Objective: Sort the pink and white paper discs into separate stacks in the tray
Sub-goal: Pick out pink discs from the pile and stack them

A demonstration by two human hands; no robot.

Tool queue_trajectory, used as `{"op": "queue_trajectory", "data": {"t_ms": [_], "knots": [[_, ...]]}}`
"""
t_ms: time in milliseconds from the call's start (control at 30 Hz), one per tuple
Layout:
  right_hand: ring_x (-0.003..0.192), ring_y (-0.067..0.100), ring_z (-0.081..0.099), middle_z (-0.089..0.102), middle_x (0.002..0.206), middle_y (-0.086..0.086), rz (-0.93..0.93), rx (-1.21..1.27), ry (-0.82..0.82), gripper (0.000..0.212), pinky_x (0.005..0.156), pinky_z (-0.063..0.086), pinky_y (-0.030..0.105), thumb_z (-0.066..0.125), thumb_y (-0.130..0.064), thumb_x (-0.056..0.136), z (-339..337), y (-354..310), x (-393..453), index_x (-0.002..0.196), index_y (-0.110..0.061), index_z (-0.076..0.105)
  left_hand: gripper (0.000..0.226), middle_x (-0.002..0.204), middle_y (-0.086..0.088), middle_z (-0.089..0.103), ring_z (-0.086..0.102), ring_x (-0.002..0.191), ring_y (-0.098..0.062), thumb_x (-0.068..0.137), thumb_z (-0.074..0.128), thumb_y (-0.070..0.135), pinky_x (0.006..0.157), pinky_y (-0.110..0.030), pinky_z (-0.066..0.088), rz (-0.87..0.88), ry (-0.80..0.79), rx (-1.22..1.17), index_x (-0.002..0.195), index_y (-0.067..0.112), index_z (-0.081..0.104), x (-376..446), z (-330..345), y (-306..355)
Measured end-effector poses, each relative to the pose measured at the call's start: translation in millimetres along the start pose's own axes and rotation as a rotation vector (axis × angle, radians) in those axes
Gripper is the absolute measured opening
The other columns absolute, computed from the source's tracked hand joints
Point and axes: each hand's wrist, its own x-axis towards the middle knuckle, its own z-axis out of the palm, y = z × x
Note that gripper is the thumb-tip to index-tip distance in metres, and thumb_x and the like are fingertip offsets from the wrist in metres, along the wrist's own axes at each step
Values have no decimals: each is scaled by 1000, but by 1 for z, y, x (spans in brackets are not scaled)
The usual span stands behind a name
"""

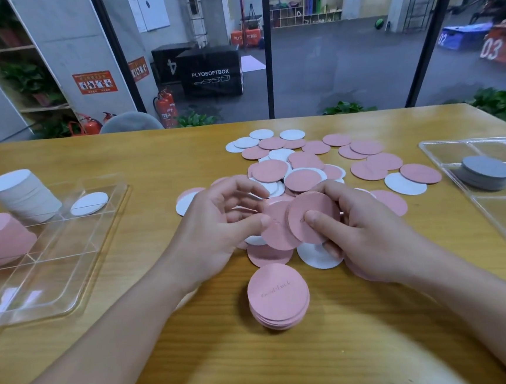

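Your right hand pinches a fan of pink discs, and your left hand pinches its edge. They could slip into the loose pile at twelve o'clock. The tray waits at nine o'clock.

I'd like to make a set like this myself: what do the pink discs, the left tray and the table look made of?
Pink discs: apparently thin matte paper or card, no shine, stacked in thin layers. Left tray: clear glossy plastic or acrylic; the table shows through it. Table: wood or wood-look laminate, yellowish grain, slight sheen.
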Motion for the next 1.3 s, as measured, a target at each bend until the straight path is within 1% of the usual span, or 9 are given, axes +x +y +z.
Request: {"op": "queue_trajectory", "data": {"t_ms": [100,233,300,400,567,767,1067,1233,1300], "knots": [[61,27,64,68,70,6,-48,4,-34,7,57,54,46,60,-35,112,4,-3,-1,116,-39,65,35,112,-17,81,78,103,-28,96,73,-15,101,-53,64,-31,-73,-124,124,7,70,-3,8,3],[60,15,56,62,70,-2,-79,-127,-25,16,60,49,44,64,-33,110,6,0,0,99,-22,65,39,120,-15,82,79,113,-31,97,71,-15,101,-41,63,-25,-137,-163,129,6,68,-5,8,10],[62,16,51,61,73,2,-88,-198,18,24,58,43,37,64,-35,109,4,-1,1,94,-17,64,35,117,-7,82,80,110,-23,97,73,-13,96,-39,64,9,-78,-9,124,10,73,-1,-2,5],[58,12,47,60,74,3,-61,-186,51,26,52,35,27,64,-36,109,0,0,2,92,-17,64,18,96,11,77,72,87,-8,96,83,13,79,-25,55,16,55,488,104,29,80,6,-22,-8],[62,18,50,64,80,5,-54,-214,29,25,55,39,31,65,-37,108,1,-1,0,93,-17,67,18,97,7,65,57,91,-8,89,85,50,80,-31,51,-15,-48,737,96,37,75,4,-20,-14],[64,12,49,62,79,1,-72,-221,13,24,57,40,29,67,-34,108,2,-3,0,89,-19,65,51,126,28,44,35,122,-1,97,69,68,99,-28,38,-50,-245,851,147,61,59,-4,-5,-9],[63,8,47,62,78,0,-60,-229,6,22,56,37,25,67,-34,107,2,0,1,90,-20,66,81,141,33,51,38,133,-2,89,76,71,117,-38,39,-21,-227,829,160,58,39,-6,-8,-6],[63,6,45,57,72,-12,-65,-246,-4,25,56,37,23,67,-32,107,1,-1,1,83,-26,61,81,126,57,39,41,125,3,87,82,65,106,-17,37,2,-277,800,155,68,38,-8,-10,4],[62,6,45,56,70,-15,-69,-251,-4,28,57,38,22,68,-31,107,2,-2,1,80,-29,59,86,120,62,35,36,131,10,89,83,61,109,-19,35,-19,-292,776,155,75,29,-8,-8,3]]}}
